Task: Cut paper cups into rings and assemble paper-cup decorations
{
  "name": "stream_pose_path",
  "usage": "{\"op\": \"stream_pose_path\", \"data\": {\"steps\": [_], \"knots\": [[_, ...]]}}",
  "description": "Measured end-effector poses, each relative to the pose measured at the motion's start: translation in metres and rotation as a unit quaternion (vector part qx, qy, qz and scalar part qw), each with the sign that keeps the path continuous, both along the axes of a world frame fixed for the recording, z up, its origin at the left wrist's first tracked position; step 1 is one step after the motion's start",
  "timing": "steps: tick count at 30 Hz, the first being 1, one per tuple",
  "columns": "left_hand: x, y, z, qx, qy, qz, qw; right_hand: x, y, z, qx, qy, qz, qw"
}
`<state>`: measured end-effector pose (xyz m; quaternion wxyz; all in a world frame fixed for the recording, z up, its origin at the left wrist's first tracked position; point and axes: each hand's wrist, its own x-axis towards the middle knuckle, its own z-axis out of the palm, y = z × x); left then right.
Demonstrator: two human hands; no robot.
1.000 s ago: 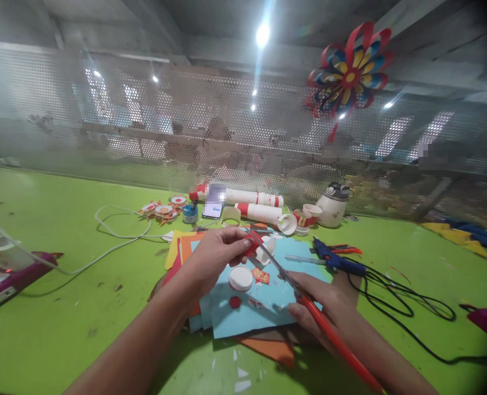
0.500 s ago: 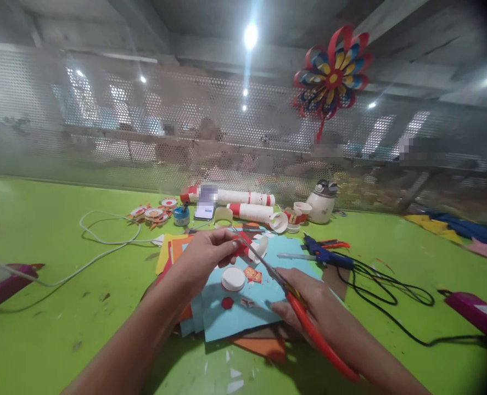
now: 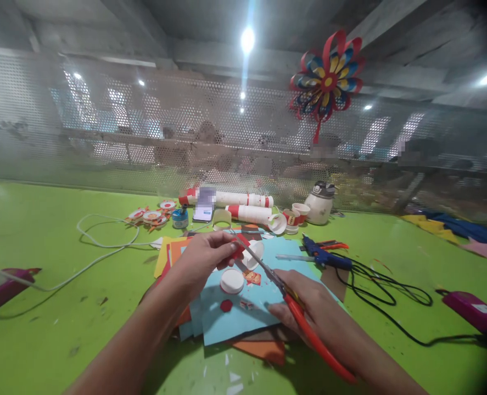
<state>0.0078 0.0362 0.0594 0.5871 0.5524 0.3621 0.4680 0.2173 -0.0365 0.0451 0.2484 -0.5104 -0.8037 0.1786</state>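
Note:
My left hand [image 3: 204, 260] pinches a small red paper piece [image 3: 238, 248] above a stack of coloured paper sheets [image 3: 230, 312]. My right hand [image 3: 309, 310] grips red-handled scissors [image 3: 286, 296], and their blades reach up to the red piece. On the blue top sheet lie a white round cap [image 3: 231, 280], a small red cut-out [image 3: 225, 305] and a red-and-gold scrap [image 3: 252, 277].
A blue glue gun [image 3: 323, 256] with a black cord [image 3: 391, 299] lies to the right. Paper cup stacks [image 3: 243, 206], a phone [image 3: 204, 213], a tape roll [image 3: 221, 217] and a white pot [image 3: 319, 204] stand behind. A white cable [image 3: 103, 241] and purple devices [image 3: 471, 318] flank the green table [image 3: 62, 307]. A paper pinwheel [image 3: 328, 82] hangs on the mesh wall.
The view has shifted slightly, so everything sits a little lower left. Both hands keep their grip, with the scissors blades staying at the red piece.

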Motion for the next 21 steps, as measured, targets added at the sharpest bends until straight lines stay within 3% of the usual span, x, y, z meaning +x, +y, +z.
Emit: {"op": "stream_pose_path", "data": {"steps": [21], "knots": [[-0.0018, 0.0024, -0.0014, 0.007, 0.009, -0.011, 1.0, 0.0053, 0.0055, -0.0099, 0.002, -0.013, -0.001, 1.0]]}}
